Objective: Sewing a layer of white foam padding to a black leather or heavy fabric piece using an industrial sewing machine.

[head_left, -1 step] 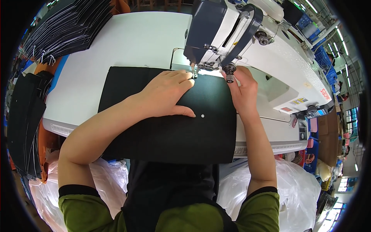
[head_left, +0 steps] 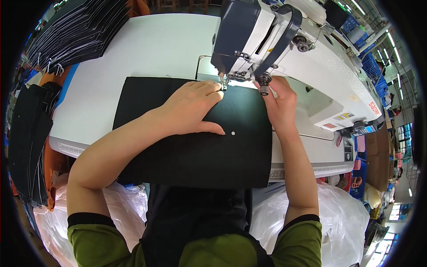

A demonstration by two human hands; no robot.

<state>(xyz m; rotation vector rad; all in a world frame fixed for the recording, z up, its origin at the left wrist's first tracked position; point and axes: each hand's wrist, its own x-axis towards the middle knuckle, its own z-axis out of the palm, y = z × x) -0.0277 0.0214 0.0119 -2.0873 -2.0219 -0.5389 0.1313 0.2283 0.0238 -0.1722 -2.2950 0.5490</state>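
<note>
A black rectangular panel of fabric or sheet material (head_left: 200,160) lies across the white sewing machine bed, its far edge at the presser foot (head_left: 224,85). My left hand (head_left: 193,107) rests flat on it, fingertips just beside the foot and thumb stretched out to the right. A small round white spot (head_left: 233,133) shows on the panel near that thumb. At the panel's far right corner, my right hand (head_left: 281,100) has its fingers bent around the edge; the tension knob (head_left: 264,84) partly hides the fingertips. The sewing machine head (head_left: 249,40) stands right above the far edge.
Stacked black panels (head_left: 80,31) stand at the far left, and more black pieces (head_left: 29,138) hang over an orange support at the left. The machine arm (head_left: 338,66) extends along the right. Clear plastic bags (head_left: 333,218) bulge below the table's front edge.
</note>
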